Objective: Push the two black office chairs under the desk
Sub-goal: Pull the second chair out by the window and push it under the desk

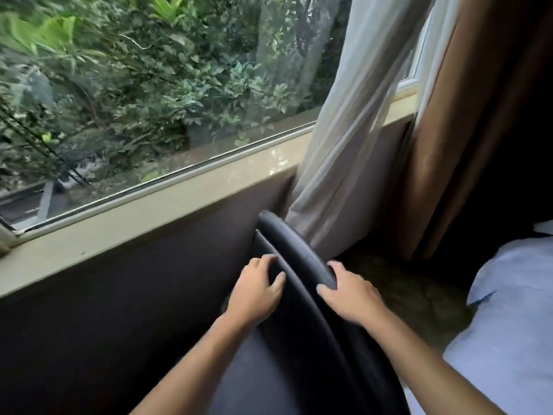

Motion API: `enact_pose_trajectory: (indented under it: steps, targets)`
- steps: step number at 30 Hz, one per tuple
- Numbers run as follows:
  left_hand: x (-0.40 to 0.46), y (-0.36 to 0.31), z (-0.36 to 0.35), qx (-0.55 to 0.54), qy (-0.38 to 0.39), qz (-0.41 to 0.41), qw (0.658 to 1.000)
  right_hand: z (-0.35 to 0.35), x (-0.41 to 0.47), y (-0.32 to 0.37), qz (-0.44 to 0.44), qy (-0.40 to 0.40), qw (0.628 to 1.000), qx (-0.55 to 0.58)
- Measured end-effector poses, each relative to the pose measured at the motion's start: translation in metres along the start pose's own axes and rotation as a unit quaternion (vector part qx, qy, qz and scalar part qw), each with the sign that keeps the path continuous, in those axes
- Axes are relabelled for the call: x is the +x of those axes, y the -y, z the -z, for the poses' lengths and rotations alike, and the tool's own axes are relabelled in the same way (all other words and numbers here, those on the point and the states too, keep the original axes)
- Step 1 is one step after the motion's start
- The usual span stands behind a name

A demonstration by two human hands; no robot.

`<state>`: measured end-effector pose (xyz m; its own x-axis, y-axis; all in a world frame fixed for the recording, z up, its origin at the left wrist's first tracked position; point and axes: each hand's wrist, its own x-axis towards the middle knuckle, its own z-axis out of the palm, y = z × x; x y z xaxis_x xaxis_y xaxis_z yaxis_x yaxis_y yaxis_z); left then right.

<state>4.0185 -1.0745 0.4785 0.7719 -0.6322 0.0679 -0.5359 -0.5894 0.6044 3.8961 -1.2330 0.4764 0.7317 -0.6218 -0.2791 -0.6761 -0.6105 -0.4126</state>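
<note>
Both bare hands resting on the curved top edge of a black padded office chair back (299,265) at lower centre of the frame. Left hand (257,292) lying on the near-left face of the backrest, fingers spread and gently bent, thumb angling toward the rim, pressing rather than closing around anything. Right hand (350,298) sitting on the right side of the same rim, fingers curling loosely over the edge, half open, thumb lying along the black surface. Forearms entering from the bottom edge and converging on the chair.

Running diagonally from lower left to upper right: a pale cream window sill (167,202), glossy and catching reflections, above a dark brownish-grey wall panel (119,295). Filling the upper left: a large glass window (134,85) showing dense green foliage outside. Hanging at upper right: a sheer white curtain (350,139), its lower end touching the far tip of the chair back, and just beside it a heavy tan-brown drape (466,115). Showing at right centre: dark patterned carpet (419,295). Occupying the lower right corner: a pale blue fabric mass (508,324), identity unclear.

Chair back standing just beside the wall panel, between the two hands. No desk and no second chair appearing in frame.
</note>
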Motion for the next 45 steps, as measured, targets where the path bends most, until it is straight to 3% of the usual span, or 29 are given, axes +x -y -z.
enact_pose_trajectory:
  steps: [5,12,15,26,34,45]
  targets:
    - [0.081,-0.040,-0.018,0.058,-0.011,-0.021,0.998,-0.020,0.000,-0.015,0.037,-0.031,0.996,0.071]
    - [0.108,-0.051,-0.062,0.269,0.093,-0.040,0.958,-0.019,-0.001,-0.015,0.070,-0.028,0.993,0.089]
    - [0.100,-0.043,-0.052,0.256,0.057,-0.049,0.964,-0.021,-0.005,-0.011,0.086,-0.020,0.993,0.076]
    - [0.050,0.004,-0.010,0.235,0.048,-0.033,0.970,-0.053,-0.048,0.032,0.134,-0.008,0.987,0.090]
    - [-0.019,0.061,0.032,0.251,-0.026,0.017,0.968,-0.097,-0.093,0.089,0.176,0.064,0.977,0.104]
    - [-0.108,0.126,0.087,0.272,-0.073,0.050,0.958,-0.163,-0.166,0.158,0.215,0.099,0.968,0.085]
